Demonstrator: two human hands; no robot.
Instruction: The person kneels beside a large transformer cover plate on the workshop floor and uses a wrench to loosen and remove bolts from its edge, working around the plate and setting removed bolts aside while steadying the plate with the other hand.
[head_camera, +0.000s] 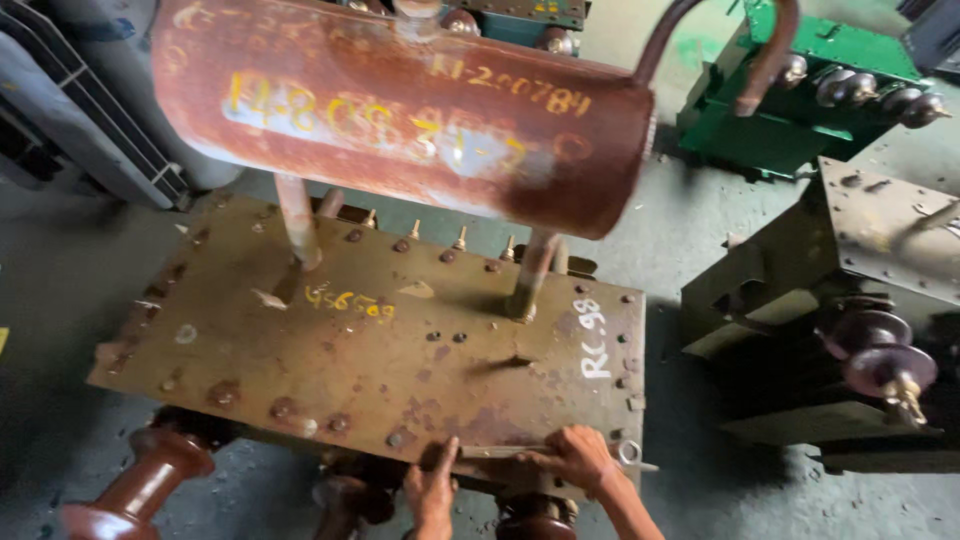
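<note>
Both hands lay at the near edge of the rusty lid, close together but not touching. Left hand rested with a finger stretched up onto the plate; right hand sat just beside it, fingers curled over a thin metal tool lying flat along the edge. Whether the left hand touched that tool could not be told. At the tool's right end a small ring showed by a corner bolt. Below the edge, brown insulators jutted toward the camera, one just under each hand. Bolts dotted the lid's rim. Farther back, a rusted cylinder stood over the lid on two pipes. To the right stood another grey unit with its own insulator, well apart, and a green unit behind it.
</note>
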